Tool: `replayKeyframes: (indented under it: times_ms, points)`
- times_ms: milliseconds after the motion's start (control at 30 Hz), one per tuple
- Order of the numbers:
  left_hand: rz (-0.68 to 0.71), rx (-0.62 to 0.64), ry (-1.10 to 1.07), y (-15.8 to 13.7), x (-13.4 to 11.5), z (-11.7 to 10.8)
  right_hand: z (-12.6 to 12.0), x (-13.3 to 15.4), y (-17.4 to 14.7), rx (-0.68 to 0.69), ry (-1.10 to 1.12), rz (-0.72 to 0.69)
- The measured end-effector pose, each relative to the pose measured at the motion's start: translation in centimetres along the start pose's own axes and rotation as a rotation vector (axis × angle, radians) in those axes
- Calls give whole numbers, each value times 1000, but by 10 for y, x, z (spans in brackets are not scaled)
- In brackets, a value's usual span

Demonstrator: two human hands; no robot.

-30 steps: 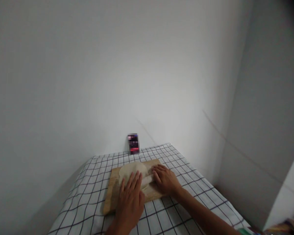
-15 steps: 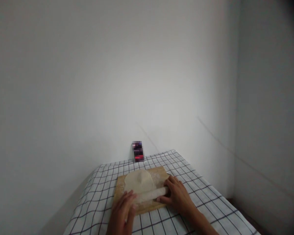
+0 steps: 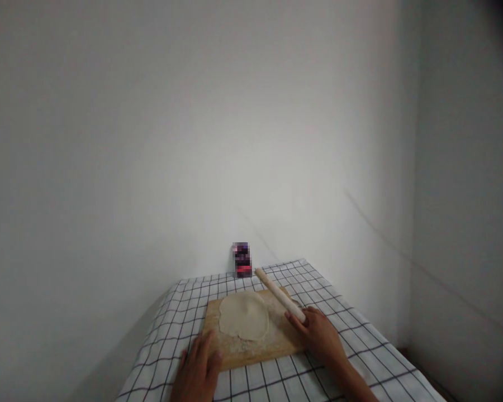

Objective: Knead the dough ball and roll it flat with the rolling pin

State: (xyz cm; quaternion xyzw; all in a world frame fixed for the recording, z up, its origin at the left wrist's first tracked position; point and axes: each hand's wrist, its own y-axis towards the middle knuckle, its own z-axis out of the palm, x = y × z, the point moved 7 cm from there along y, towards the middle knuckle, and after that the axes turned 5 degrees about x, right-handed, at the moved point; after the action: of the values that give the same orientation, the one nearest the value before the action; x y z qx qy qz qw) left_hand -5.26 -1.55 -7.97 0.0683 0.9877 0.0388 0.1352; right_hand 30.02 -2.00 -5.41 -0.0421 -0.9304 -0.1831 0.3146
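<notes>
A thin, pale sheet of dough point(image 3: 243, 317), roughly round, lies on a floured wooden board point(image 3: 251, 358). My right hand point(image 3: 321, 335) grips the near end of a wooden rolling pin point(image 3: 280, 295), which slants up and away to the left over the board's right side. My left hand point(image 3: 198, 365) rests at the board's front left corner with fingers stretched out, holding nothing, close to the dough's lower left edge but apart from it.
A white tablecloth with dark checks point(image 3: 171, 312) covers the table. Against the white wall point(image 3: 235, 139) at the back stands a small dark upright object point(image 3: 242, 260), its picture blurred. Another wall meets it on the right.
The rolling pin has left the dough's near edge and swung up in my right hand, pointing away. My left hand has let go of it and drawn back left.
</notes>
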Motion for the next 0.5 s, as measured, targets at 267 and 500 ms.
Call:
replayKeyframes:
  times_ms: [267, 500]
  points:
    - [99, -36, -47, -8, 19, 10, -4, 4, -10, -31, -51, -36]
    - [130, -62, -14, -30, 31, 14, -5, 4, -14, -65, -21, -62]
